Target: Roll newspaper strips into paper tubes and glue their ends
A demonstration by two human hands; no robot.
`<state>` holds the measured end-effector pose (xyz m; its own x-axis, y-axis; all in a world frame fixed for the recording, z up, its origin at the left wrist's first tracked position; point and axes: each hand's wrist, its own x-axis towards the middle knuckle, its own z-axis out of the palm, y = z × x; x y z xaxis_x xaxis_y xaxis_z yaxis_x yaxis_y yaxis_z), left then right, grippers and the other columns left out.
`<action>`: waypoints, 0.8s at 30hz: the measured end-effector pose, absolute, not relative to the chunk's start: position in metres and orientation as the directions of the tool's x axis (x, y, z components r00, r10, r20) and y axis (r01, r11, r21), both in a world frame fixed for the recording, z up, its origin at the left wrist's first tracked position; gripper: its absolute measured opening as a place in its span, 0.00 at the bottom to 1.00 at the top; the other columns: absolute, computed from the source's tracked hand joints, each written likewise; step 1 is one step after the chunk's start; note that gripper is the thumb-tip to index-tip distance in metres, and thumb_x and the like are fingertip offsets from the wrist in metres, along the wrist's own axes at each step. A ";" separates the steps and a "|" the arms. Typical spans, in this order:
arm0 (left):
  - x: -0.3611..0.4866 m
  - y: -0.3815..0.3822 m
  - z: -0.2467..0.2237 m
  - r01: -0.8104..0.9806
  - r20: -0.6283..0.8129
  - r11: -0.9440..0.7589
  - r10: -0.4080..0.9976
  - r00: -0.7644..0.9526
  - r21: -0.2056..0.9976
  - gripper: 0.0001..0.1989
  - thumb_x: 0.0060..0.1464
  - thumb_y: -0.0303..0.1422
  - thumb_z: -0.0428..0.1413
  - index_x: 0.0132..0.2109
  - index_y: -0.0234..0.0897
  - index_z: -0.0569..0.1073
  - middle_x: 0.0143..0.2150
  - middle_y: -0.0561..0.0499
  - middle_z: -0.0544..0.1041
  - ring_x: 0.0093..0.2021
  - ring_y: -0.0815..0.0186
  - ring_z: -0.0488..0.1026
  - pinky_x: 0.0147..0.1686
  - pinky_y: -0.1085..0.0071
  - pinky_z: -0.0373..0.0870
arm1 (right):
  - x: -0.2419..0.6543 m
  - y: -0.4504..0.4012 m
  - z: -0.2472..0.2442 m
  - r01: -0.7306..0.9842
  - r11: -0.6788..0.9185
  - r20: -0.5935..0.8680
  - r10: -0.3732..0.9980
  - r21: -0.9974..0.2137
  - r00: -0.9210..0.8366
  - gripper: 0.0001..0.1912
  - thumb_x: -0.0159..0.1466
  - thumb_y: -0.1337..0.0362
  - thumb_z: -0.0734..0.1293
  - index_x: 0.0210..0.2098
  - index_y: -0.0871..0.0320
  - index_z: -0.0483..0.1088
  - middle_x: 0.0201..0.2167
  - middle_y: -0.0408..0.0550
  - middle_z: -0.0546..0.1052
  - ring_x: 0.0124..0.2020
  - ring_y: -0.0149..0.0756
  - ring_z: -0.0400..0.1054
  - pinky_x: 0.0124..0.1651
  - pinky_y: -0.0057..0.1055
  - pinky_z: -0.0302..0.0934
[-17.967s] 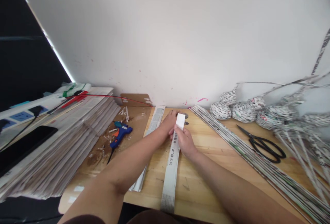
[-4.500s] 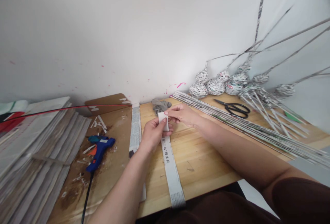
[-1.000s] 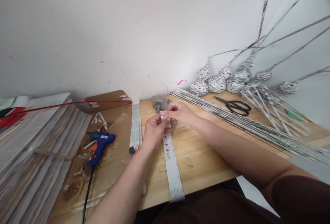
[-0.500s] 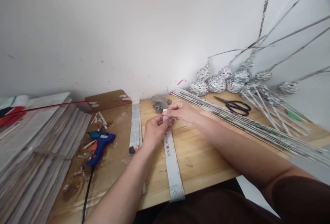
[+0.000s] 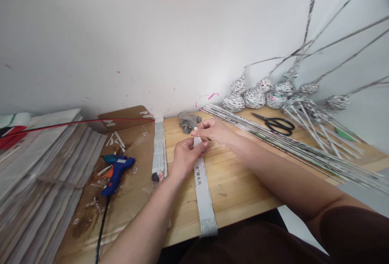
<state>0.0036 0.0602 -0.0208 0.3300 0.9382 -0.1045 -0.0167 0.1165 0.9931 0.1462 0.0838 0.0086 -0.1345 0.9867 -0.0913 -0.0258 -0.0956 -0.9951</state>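
Note:
A long strip of newspaper [image 5: 204, 195] runs from the table's front edge up to my two hands. My left hand [image 5: 189, 154] is closed on the strip near its far end, thumb on top. Just beyond it, my right hand [image 5: 214, 132] pinches the strip's tip between thumb and fingers. The far end rises slightly off the wood there. Left of my hands lies a stack of similar newspaper strips [image 5: 159, 146], and a crumpled grey cloth [image 5: 188, 122] sits just behind them.
At left, a blue glue gun [image 5: 117, 174] lies on stained cardboard [image 5: 130, 215] beside stacked newspapers [image 5: 54, 174]. To the right are rolled paper sticks [image 5: 258, 142], black scissors [image 5: 276, 124] and several woven paper gourds [image 5: 234, 101] against the wall.
My left hand has shifted slightly right and nearer me along the strip. My right hand still pinches the far end, its fingers slightly changed.

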 end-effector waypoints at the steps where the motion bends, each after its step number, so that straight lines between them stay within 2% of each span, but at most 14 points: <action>1: 0.004 0.060 -0.022 -0.003 -0.104 0.110 0.940 0.325 0.994 0.16 0.45 0.41 0.63 0.36 0.32 0.78 0.32 0.46 0.79 0.33 0.63 0.76 0.36 0.66 0.74 | 0.146 0.084 0.008 -0.016 -0.093 -0.090 0.988 -0.996 -0.123 0.20 0.43 0.56 0.78 0.21 0.60 0.65 0.14 0.37 0.67 0.16 0.24 0.59 0.18 0.23 0.51; 7: 0.003 0.060 -0.018 -0.041 -0.112 0.136 0.928 0.354 0.990 0.16 0.48 0.41 0.62 0.37 0.31 0.79 0.31 0.45 0.80 0.33 0.62 0.77 0.38 0.65 0.74 | 0.149 0.084 0.012 0.015 -0.081 -0.082 0.986 -0.997 -0.148 0.19 0.46 0.54 0.76 0.22 0.61 0.67 0.14 0.36 0.65 0.16 0.22 0.56 0.18 0.22 0.47; 11: 0.002 0.061 -0.015 -0.079 -0.121 0.156 0.934 0.335 0.985 0.16 0.46 0.41 0.63 0.37 0.31 0.79 0.33 0.45 0.80 0.33 0.62 0.77 0.36 0.66 0.75 | 0.156 0.084 0.017 0.072 -0.059 -0.080 0.938 -0.996 -0.337 0.16 0.48 0.56 0.75 0.27 0.63 0.73 0.20 0.42 0.72 0.21 0.26 0.63 0.23 0.24 0.56; 13: 0.002 0.062 -0.016 -0.091 -0.113 0.151 0.935 0.337 0.984 0.17 0.46 0.41 0.63 0.38 0.31 0.78 0.34 0.45 0.80 0.34 0.62 0.77 0.35 0.67 0.75 | 0.158 0.084 0.018 0.081 -0.042 -0.069 0.924 -0.996 -0.377 0.15 0.49 0.57 0.75 0.27 0.63 0.74 0.22 0.43 0.74 0.23 0.27 0.65 0.27 0.25 0.59; 20: 0.002 0.061 -0.016 -0.101 -0.093 0.140 0.922 0.377 0.985 0.18 0.49 0.41 0.61 0.41 0.31 0.78 0.34 0.45 0.80 0.33 0.63 0.77 0.34 0.68 0.74 | 0.155 0.084 0.015 0.023 -0.067 -0.071 0.941 -0.997 -0.330 0.16 0.49 0.56 0.75 0.25 0.64 0.73 0.19 0.43 0.74 0.20 0.26 0.65 0.23 0.23 0.59; 24: 0.003 0.060 -0.017 -0.078 -0.100 0.140 0.919 0.380 0.987 0.18 0.47 0.42 0.63 0.40 0.31 0.78 0.34 0.44 0.80 0.35 0.63 0.77 0.37 0.67 0.74 | 0.153 0.084 0.013 -0.021 -0.117 -0.106 0.950 -0.993 -0.292 0.18 0.47 0.55 0.76 0.24 0.63 0.72 0.16 0.41 0.72 0.16 0.25 0.63 0.18 0.22 0.56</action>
